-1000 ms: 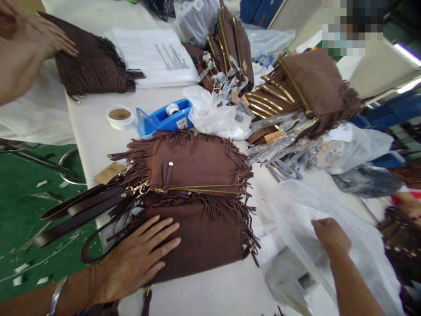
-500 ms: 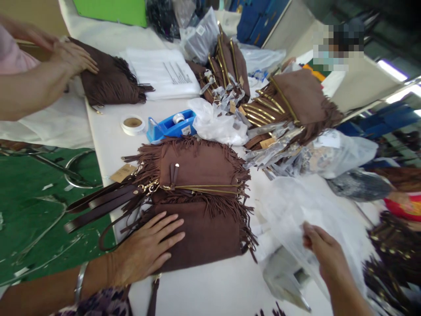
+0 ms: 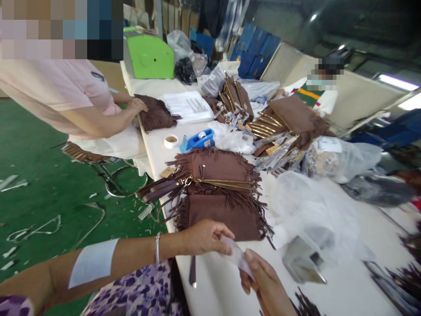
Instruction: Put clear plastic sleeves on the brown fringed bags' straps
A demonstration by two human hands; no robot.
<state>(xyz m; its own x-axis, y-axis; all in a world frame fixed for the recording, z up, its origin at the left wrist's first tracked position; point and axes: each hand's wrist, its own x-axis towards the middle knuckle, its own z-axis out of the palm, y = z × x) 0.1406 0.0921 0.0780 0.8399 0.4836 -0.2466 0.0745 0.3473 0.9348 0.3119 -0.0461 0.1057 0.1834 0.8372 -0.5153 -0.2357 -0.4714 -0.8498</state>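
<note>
In front of my body, my left hand (image 3: pixel 207 238) and my right hand (image 3: pixel 265 278) pinch opposite ends of a small translucent plastic piece (image 3: pixel 237 255). Whether it is a strip or a little packet I cannot tell. Just beyond my fingers lies a brown fringed bag (image 3: pixel 226 213), flat on the white table (image 3: pixel 217 285). Behind it, partly overlapping, is another fringed bag (image 3: pixel 223 166) with a gold zip and a dark strap (image 3: pixel 161 188) hanging toward the left edge.
Farther back stand a blue tape dispenser (image 3: pixel 199 140), a tape roll (image 3: pixel 170 141) and piled gold-zipped bags (image 3: pixel 292 112). Clear plastic bags (image 3: pixel 312 210) spread on the right. A co-worker in pink (image 3: pixel 82 94) handles a fringed bag (image 3: pixel 154 113) at the left; another person (image 3: pixel 327 98) is at the back.
My left hand has lifted off the nearer bag, and my right hand has come in from the clear plastic on the right. Both now grip the translucent piece. The view has shifted and tilted up.
</note>
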